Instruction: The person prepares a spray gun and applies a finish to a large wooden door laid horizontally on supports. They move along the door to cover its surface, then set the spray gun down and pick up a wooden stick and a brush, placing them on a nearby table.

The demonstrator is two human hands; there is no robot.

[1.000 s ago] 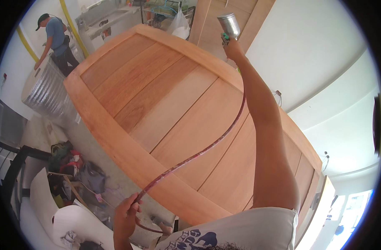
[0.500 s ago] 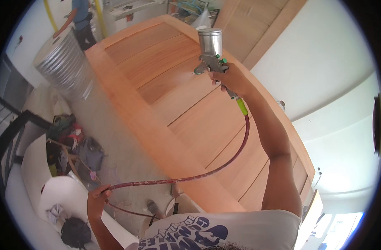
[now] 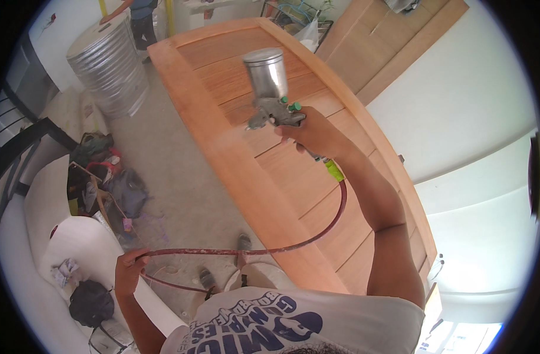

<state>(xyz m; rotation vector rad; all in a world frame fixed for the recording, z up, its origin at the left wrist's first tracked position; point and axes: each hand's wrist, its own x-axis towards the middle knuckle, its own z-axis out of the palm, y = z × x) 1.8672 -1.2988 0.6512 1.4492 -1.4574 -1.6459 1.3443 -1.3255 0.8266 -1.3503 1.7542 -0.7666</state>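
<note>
My right hand (image 3: 314,131) is closed round the handle of a spray gun (image 3: 277,112) with a silver cup on top. A faint mist shows at the gun's nozzle, over the left part of a wooden door panel (image 3: 222,171) lying in front of me. From the gun's yellow-green fitting (image 3: 335,170) a dark red hose (image 3: 305,241) curves down and across to the left. My left hand (image 3: 129,270) grips that hose low on the left, away from the panel, and the hose loops back below it toward my legs.
Far left, a person (image 3: 143,20) stands beside a large wrapped roll (image 3: 107,68). Bags and clutter (image 3: 125,192) lie on the floor left of the panel. A white curved surface (image 3: 75,242) holds a black bag (image 3: 92,304). Another wooden panel (image 3: 394,41) leans at the back right.
The spray gun has moved left and nearer to me, from over the panel's middle toward its left border. My left hand has shifted slightly left, still holding the hose.
</note>
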